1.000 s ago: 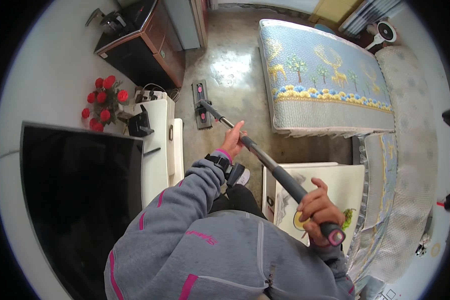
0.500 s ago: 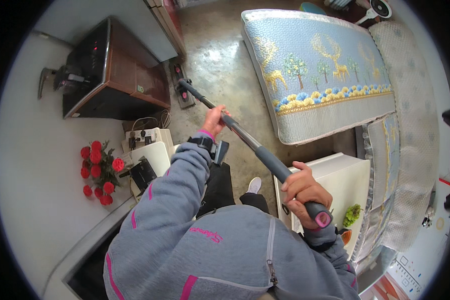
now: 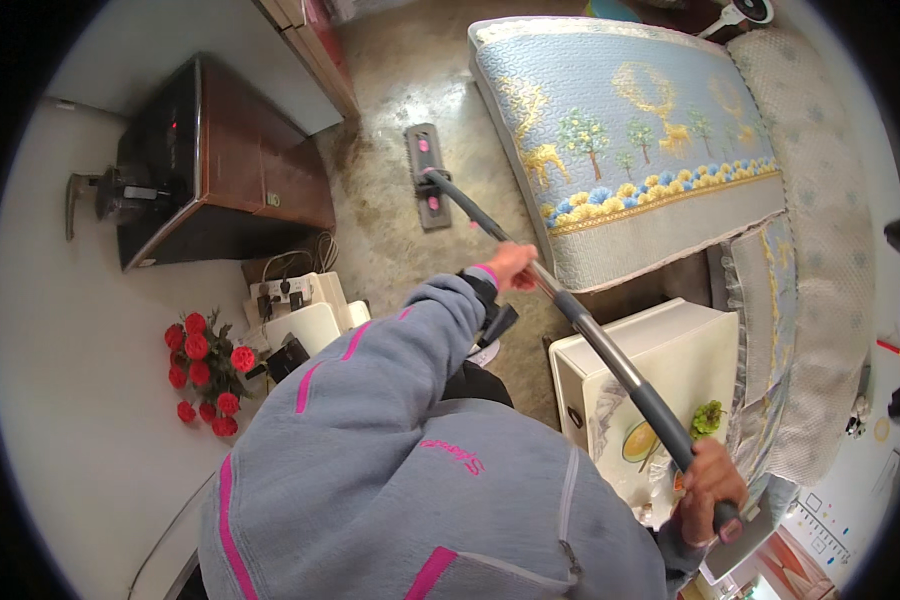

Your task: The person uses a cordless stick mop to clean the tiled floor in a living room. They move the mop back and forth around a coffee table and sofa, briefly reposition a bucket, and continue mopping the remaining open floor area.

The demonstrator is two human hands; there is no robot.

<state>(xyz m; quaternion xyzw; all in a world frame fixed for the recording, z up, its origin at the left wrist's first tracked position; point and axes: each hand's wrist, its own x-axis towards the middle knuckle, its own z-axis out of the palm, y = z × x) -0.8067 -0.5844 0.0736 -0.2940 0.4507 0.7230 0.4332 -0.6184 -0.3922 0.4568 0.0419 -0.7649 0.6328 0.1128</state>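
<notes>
A flat mop (image 3: 620,365) with a grey and metal pole runs diagonally across the head view, and both my hands are wrapped round it. My left hand (image 3: 513,266) grips the pole partway down. At the upper end, my right hand (image 3: 712,488) is closed round the grey handle, close to its pink-rimmed tip. The rectangular grey mop head (image 3: 428,178), with pink parts on top, lies on the concrete floor (image 3: 382,215) between the brown cabinet and the bed.
A bed (image 3: 640,140) with a blue deer-patterned cover stands at the right. Below it is a white bedside cabinet (image 3: 660,330) carrying green grapes (image 3: 707,417). To the left are a brown cabinet (image 3: 260,160), cables (image 3: 315,257) beside white boxes, and red flowers (image 3: 198,347).
The mop head has slid right across the floor, away from the brown cabinet toward the bed. Both my hands have shifted right with the pole, my right one also closer to me.
</notes>
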